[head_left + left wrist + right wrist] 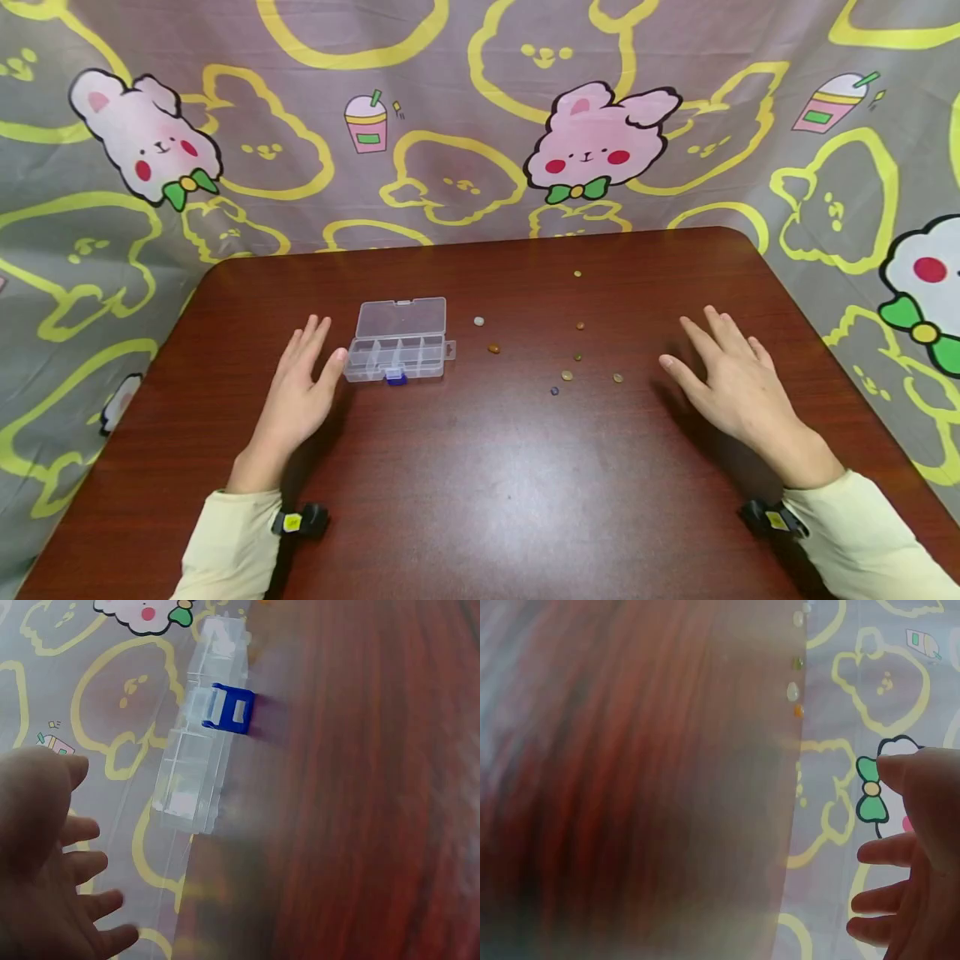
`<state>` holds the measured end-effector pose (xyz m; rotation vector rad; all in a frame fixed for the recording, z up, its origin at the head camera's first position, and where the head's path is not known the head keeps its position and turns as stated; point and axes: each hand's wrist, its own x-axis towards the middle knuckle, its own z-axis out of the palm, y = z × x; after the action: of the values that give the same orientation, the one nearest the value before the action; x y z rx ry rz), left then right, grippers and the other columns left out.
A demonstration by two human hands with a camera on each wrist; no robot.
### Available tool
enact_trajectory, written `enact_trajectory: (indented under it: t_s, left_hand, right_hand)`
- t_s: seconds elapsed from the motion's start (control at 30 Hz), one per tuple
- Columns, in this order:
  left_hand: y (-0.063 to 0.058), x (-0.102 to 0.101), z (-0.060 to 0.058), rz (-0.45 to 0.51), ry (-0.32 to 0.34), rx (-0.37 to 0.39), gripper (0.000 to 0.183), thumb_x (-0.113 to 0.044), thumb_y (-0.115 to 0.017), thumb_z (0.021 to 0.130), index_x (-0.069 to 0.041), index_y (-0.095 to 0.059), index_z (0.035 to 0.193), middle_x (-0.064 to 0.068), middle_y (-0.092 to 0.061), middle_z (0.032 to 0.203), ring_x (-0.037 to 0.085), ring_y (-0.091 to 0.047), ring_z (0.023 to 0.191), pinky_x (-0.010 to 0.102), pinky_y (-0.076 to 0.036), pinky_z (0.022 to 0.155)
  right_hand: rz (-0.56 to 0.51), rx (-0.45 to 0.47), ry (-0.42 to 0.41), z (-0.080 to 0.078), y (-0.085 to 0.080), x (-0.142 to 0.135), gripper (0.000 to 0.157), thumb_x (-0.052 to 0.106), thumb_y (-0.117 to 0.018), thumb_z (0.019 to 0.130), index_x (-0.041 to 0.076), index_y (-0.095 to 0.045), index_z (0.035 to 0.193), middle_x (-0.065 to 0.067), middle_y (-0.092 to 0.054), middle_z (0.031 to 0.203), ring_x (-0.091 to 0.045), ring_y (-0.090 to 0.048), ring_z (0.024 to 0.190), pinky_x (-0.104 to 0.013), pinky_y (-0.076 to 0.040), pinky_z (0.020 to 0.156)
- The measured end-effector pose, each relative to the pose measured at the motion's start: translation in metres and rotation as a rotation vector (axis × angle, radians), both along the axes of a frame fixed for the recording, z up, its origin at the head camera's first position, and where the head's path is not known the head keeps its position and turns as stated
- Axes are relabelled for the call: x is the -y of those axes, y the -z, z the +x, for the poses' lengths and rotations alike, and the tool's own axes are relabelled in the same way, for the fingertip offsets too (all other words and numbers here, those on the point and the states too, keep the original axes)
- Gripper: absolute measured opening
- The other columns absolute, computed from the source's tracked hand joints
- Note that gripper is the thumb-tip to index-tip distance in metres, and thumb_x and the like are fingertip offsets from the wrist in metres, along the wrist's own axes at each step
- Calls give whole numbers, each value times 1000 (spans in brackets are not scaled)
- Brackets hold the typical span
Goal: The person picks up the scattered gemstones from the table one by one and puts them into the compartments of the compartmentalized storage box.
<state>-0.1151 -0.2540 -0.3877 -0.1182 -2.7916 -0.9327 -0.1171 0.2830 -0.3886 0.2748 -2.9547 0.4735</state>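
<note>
A clear plastic compartment box (397,358) stands on the table with its lid (402,318) raised at the back and a blue latch (232,709) at its front. Just left of the box is my left hand (300,396), fingers extended, holding nothing; its thumb overlaps the box's left end in the head view. My right hand (738,392) is over the table's right side, fingers spread and holding nothing. Between the hands lie several small stones: a white one (478,321), a larger amber one (493,348), a dark blue one (555,391) and a pale one (618,378) nearest my right hand.
The dark red-brown wooden table (480,500) has rounded far corners. A patterned cloth (450,100) with rabbits and yellow outlines hangs behind it and along the sides. A small yellowish stone (577,273) lies farthest back, with a brown one (580,326) nearer.
</note>
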Motion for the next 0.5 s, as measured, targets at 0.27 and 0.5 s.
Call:
enact_trajectory:
  t_s: [0.27, 0.5]
  left_hand:
    - [0, 0, -11, 311, -89, 50, 53, -16, -57, 103, 1, -40, 150, 28, -52, 135, 38, -58, 110, 31, -51, 83]
    - [5, 3, -21, 493, -69, 236, 52, -9, -52, 104, 8, -35, 150, 28, -54, 123, 14, -60, 84, 24, -55, 67]
  right_hand:
    - [-190, -74, -59, -4, 1, 6, 55, 33, -71, 94, 1, -56, 137, -25, -55, 129, -45, -54, 114, -63, -42, 87]
    - [-361, -8, -104, -8, 0, 14, 39, 21, -77, 90, 3, -66, 123, -15, -68, 110, -29, -68, 90, -39, -53, 75]
